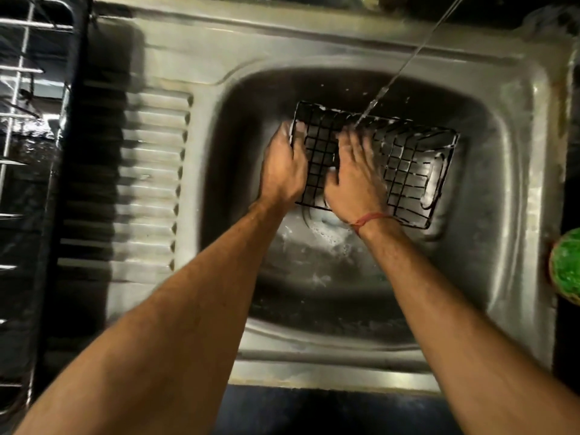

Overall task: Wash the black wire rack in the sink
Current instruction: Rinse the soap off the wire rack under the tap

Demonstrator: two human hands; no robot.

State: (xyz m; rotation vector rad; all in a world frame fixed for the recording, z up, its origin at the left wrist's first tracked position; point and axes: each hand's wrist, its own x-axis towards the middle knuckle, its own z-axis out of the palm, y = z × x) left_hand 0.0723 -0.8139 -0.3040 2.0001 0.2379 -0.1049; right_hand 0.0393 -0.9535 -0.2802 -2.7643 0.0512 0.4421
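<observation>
Down in the steel sink (514, 171), the soapy black wire rack (405, 161) sits under running water (373, 103); left hand (284, 166) grips its edge, right hand (353, 180) presses flat on the grid

free: sink (514, 189) basin near side | blocked: wire rack (408, 164) fills far half

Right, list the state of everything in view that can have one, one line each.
Black wire rack: soapy, held tilted in the sink under the water.
Stainless steel sink: wet, foam on its floor.
Thin stream of tap water: running, landing on the rack.
Left hand: gripping the rack's left edge.
Right hand: flat on the grid, fingers spread, blurred.
Green scrubber: lying on the right rim, untouched.
</observation>
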